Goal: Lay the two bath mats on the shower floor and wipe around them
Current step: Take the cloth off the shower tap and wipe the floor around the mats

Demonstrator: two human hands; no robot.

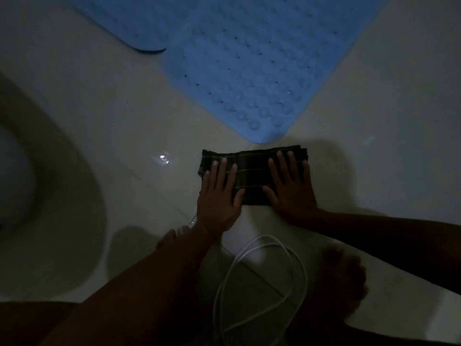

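Note:
Two blue bath mats with suction cups lie flat on the pale tiled floor: one large mat (262,63) in the upper middle, a second mat (129,21) at the top left, their edges close together. Just below the large mat's near corner lies a dark folded cloth (252,176) with thin light stripes. My left hand (219,196) presses flat on the cloth's left end, fingers straight and spread. My right hand (289,186) presses flat on its right end in the same way.
A toilet bowl (37,171) fills the left side. A white cable (262,283) loops on the floor near my bare feet (344,278) at the bottom. The room is dim. Bare tile (386,108) stretches to the right of the mats.

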